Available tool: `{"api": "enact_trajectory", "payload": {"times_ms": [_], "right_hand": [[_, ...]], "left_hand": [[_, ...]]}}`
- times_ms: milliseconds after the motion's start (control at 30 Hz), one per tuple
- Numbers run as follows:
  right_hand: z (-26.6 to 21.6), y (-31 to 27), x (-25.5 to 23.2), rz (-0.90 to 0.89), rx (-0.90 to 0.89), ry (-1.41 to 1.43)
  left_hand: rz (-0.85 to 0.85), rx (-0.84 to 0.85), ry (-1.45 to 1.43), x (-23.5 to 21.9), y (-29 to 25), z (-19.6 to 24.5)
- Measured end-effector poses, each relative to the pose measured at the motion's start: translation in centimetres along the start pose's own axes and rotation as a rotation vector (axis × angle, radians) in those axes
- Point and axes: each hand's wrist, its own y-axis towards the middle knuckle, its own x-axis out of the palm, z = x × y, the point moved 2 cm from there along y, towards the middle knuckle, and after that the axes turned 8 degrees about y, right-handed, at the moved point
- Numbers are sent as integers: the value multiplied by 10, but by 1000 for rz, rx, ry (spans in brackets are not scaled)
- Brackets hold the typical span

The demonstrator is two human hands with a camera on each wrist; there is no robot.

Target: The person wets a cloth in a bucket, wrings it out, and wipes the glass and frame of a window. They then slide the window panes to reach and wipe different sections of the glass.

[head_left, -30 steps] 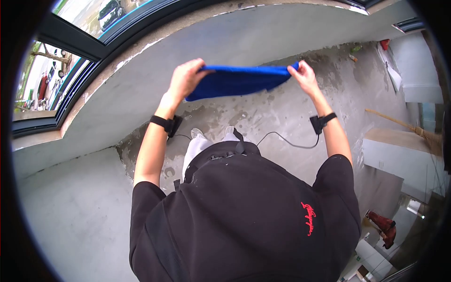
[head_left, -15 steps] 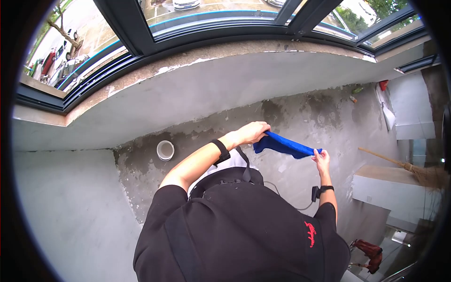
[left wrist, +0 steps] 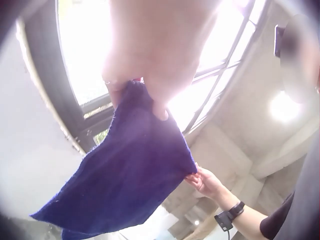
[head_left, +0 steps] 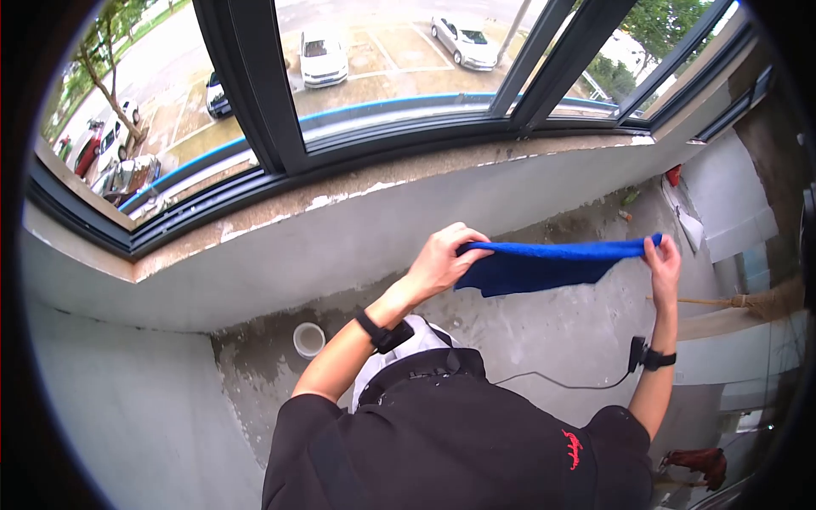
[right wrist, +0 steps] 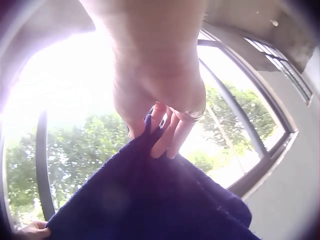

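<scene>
A blue cloth (head_left: 544,265) is stretched between both hands in the head view, its lower part hanging down. The left hand (head_left: 446,259) pinches its left upper corner between thumb and fingers. At the other upper corner the right hand (head_left: 665,262) pinches the cloth. From the left wrist, the cloth (left wrist: 125,165) hangs below the left hand (left wrist: 155,65), with the right hand (left wrist: 205,181) at its far corner. In the right wrist view, the thumb and fingers of the right hand (right wrist: 160,95) grip the bunched edge of the cloth (right wrist: 145,195).
Dark-framed windows (head_left: 280,161) stand above a rough sill (head_left: 365,180) in front of the person, with parked cars outside. A white bucket (head_left: 308,340) sits on the floor at the left. A broom (head_left: 756,302) and a white block lie at the right.
The view has tilted up toward the windows. Against half a second ago, both hands have moved right and farther apart, and the cloth has gone from slanting to nearly level.
</scene>
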Motion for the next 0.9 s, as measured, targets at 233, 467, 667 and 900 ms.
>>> {"api": "enact_trajectory", "payload": {"times_ms": [233,467,667,900], "right_hand": [[-101,90,89,-222,-274,161],[-138,173,187,-467,-327,459],[-192,232,228,-777,-469,314],[-245,270,224,-738,-832,529]], "left_hand": [[-172,-97,324,-124,1,76],[259,-137,378,-183,-8,118],[769,-226,218,-200,-11,159],[1015,-109,451,-179,21,227]]}}
